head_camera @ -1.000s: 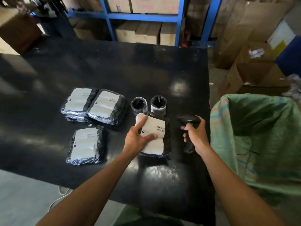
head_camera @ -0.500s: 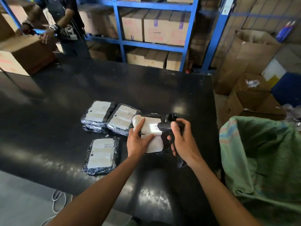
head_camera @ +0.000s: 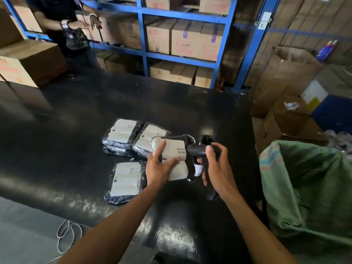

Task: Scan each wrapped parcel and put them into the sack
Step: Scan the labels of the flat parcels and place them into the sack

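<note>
Fingers of the left hand [head_camera: 159,168] lie spread flat on the label of a wrapped parcel [head_camera: 176,159], thumb along its near edge, pressing it rather than closing round it; whether the parcel is lifted or lies on the black table [head_camera: 76,130] cannot be told. Right of it, the right hand [head_camera: 217,166] is closed round the handle of a black scanner [head_camera: 198,149], whose head touches or nearly touches the label's right edge by the barcodes.

Left to right: a large box [head_camera: 28,61] on the table's far left corner; three more parcels, two [head_camera: 122,136] [head_camera: 148,140] side by side and one [head_camera: 125,180] nearer the person; then the held one, making four. Just behind the scanner stands one dark roll [head_camera: 206,139]. At the right, beside the table, the green sack [head_camera: 304,187] gapes open; its inside is shadowed and nothing can be made out in it.
</note>
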Demonstrator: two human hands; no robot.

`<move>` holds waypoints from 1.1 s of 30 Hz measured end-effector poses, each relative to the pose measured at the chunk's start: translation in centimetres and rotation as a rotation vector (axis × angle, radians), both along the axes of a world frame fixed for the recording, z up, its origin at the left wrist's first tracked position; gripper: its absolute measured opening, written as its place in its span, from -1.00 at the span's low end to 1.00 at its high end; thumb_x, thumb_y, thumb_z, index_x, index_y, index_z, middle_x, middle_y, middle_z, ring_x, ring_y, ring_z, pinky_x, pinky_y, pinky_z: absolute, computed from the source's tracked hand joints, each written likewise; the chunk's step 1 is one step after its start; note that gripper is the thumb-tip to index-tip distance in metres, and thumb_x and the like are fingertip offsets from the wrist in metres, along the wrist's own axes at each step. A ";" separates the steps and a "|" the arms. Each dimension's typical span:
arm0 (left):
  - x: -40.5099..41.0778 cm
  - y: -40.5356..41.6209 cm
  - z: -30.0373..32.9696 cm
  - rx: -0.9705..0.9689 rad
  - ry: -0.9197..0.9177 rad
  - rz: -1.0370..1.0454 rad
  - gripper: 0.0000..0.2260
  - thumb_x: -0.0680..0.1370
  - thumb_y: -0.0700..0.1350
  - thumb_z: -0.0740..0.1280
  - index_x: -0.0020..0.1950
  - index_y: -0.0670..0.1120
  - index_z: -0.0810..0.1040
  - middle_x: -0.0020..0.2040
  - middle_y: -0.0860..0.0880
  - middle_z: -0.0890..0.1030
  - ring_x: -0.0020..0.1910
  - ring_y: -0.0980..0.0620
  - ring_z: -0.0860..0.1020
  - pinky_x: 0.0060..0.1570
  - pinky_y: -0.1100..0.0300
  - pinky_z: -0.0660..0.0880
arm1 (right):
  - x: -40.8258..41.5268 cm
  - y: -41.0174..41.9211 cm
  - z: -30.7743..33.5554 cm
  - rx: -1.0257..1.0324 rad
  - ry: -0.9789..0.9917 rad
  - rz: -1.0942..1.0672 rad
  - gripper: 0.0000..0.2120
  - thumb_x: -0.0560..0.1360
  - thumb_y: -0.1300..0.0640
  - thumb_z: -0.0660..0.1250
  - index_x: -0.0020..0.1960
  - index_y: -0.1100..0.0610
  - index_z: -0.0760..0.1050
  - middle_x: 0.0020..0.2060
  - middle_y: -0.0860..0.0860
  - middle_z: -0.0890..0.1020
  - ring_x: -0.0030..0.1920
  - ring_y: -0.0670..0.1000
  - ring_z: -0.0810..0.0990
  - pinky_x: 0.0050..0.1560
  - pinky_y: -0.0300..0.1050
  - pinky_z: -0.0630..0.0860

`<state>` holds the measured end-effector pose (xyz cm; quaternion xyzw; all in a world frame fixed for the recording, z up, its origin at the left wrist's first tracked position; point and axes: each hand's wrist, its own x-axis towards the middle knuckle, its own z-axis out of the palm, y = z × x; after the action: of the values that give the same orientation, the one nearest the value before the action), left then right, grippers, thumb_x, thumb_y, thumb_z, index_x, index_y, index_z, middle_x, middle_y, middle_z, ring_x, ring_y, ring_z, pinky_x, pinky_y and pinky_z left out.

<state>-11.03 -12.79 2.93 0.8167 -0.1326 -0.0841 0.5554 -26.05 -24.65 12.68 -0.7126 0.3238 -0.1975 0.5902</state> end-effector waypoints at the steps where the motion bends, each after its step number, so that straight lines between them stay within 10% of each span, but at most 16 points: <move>1: -0.1 0.1 -0.2 -0.011 0.005 0.010 -0.32 0.32 0.13 0.60 0.35 0.45 0.40 0.15 0.03 0.53 0.08 0.09 0.58 0.12 0.04 0.59 | 0.0 -0.1 -0.2 0.015 -0.012 -0.010 -0.80 0.66 -0.17 0.19 0.26 -0.19 0.31 -0.14 0.06 0.70 -0.46 0.10 0.56 -0.43 -0.02 0.55; 9: 1.7 3.5 -0.6 -0.119 0.114 0.134 -0.24 0.20 0.29 0.56 0.37 0.43 0.37 0.20 0.06 0.59 0.13 0.07 0.61 0.19 -0.01 0.57 | 0.1 0.9 -4.4 -0.005 0.178 -0.061 -0.56 0.58 0.17 0.33 0.36 -0.13 0.26 -0.18 0.11 0.70 -0.36 0.09 0.72 -0.32 -0.03 0.69; 18: 3.8 8.9 0.6 -0.330 0.244 0.174 -0.27 0.32 -0.02 0.65 0.44 0.19 0.48 0.18 0.09 0.64 0.10 0.11 0.65 0.05 0.15 0.62 | 3.9 5.9 -12.3 -0.125 0.637 0.111 -0.49 0.57 0.00 0.34 0.43 0.00 0.20 0.14 0.16 0.59 0.19 0.25 0.59 0.11 -0.03 0.46; 33: 1.5 9.2 -0.5 -0.316 0.364 -0.003 -0.29 0.33 -0.10 0.65 0.40 0.24 0.49 0.22 -0.02 0.65 0.04 0.02 0.70 -0.16 0.05 0.68 | 3.9 4.7 -13.1 -0.072 0.686 0.082 -0.29 0.50 -0.15 0.38 0.53 -0.17 0.09 0.29 0.10 0.53 0.32 0.25 0.53 0.25 0.06 0.42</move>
<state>-9.52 -3.63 2.42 0.6908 -0.0432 -0.2088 0.6909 -22.17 -19.98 -0.42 -0.7703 0.4674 0.0660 0.4287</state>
